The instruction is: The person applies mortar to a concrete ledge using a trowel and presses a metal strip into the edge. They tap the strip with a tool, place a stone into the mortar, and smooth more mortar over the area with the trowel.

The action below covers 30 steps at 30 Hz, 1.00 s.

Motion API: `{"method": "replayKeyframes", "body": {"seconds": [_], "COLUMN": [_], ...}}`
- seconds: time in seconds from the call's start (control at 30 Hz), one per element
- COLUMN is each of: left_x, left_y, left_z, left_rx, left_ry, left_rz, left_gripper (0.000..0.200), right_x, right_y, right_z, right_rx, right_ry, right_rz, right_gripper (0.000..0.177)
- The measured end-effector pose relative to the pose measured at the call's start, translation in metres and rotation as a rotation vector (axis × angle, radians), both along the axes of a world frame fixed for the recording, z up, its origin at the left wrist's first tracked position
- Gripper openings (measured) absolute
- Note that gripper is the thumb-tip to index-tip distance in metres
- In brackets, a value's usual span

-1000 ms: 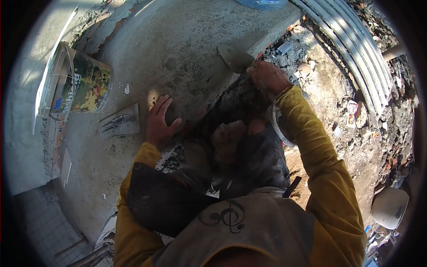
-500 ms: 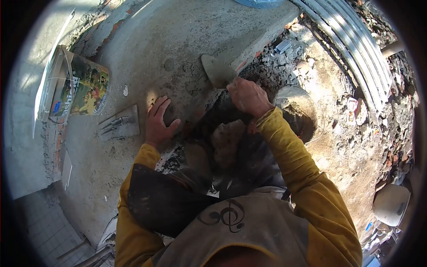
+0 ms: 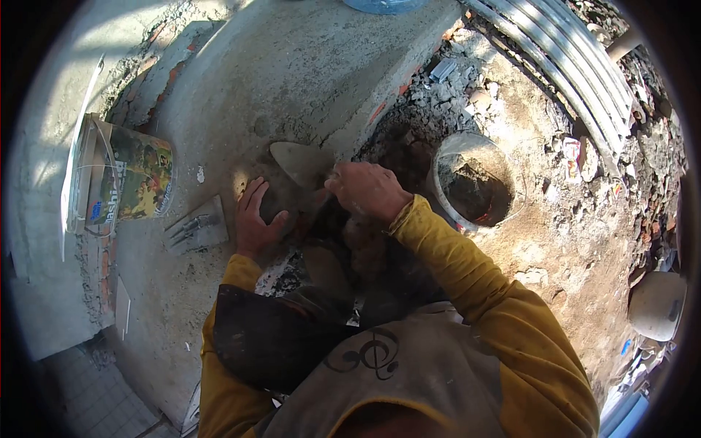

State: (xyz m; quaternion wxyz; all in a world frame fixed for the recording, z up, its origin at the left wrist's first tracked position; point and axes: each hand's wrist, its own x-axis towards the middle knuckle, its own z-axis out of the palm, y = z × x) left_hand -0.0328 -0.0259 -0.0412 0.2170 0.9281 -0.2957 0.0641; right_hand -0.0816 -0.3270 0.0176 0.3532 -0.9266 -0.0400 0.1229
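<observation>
My right hand [image 3: 369, 188] is closed round the handle of a trowel. The pointed metal blade of the trowel [image 3: 299, 162] lies over the edge of the grey cement surface [image 3: 314, 80], pointing up and left. My left hand [image 3: 257, 217] rests on that surface with its fingers stretched out and holds nothing. Just left of it lies a flat plastering float [image 3: 197, 228] with a dark handle on top. Below my right hand, a rough lump [image 3: 365, 244] shows partly, in shadow between my legs.
A printed plastic bucket [image 3: 135, 171] lies tipped at the left. To the right of my right hand stands a round bucket [image 3: 475, 182] with dark material inside. Corrugated sheets [image 3: 562, 66] lie at the upper right, with rubble [image 3: 650, 197] beyond. A blue container [image 3: 387, 6] shows at the top.
My right hand and the trowel have moved left and a little down across the cement edge. My left hand stays flat on the surface. The camera view has shifted slightly.
</observation>
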Motion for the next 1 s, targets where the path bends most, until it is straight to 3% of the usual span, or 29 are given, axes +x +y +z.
{"method": "replayKeyframes", "body": {"seconds": [0.07,0.2,0.27,0.33,0.4,0.6,0.8,0.87,0.93,1.0], "left_x": [-0.002,-0.001,0.000,-0.001,-0.003,-0.001,-0.002,-0.002,-0.002,-0.003], "left_y": [0.000,-0.001,0.001,-0.001,-0.001,-0.001,-0.002,-0.002,-0.003,-0.003], "left_z": [-0.001,-0.001,-0.001,0.002,0.003,0.001,0.003,0.003,0.003,0.004], "left_rx": [-0.035,-0.025,-0.008,-0.003,-0.001,-0.024,-0.023,-0.016,-0.021,-0.021], "left_ry": [0.015,-0.019,-0.023,-0.017,-0.009,0.002,0.011,0.005,0.016,0.028], "left_rz": [0.008,-0.008,-0.022,-0.016,-0.010,-0.004,-0.010,-0.014,-0.009,-0.005], "left_gripper": [0.070,0.070,0.070,0.070,0.070,0.070,0.069,0.069,0.068,0.068], "right_x": [-0.005,-0.005,-0.005,-0.008,-0.019,-0.018,0.002,0.007,0.009,0.010], "right_y": [-0.016,-0.049,-0.055,-0.051,-0.043,-0.002,0.041,0.054,0.072,0.094], "right_z": [-0.012,-0.044,-0.074,-0.077,-0.077,-0.130,-0.169,-0.171,-0.165,-0.176], "right_rx": [0.128,0.197,0.473,0.506,0.906,1.101,1.184,0.994,1.060,1.034], "right_ry": [-0.080,-0.110,-0.109,-0.065,0.147,-0.001,-0.041,-0.189,-0.133,-0.233], "right_rz": [-0.269,-0.514,-0.652,-0.671,-0.707,-0.623,-0.599,-0.594,-0.632,-0.636], "right_gripper": [0.034,0.035,0.034,0.033,0.032,0.028,0.027,0.029,0.031,0.034]}}
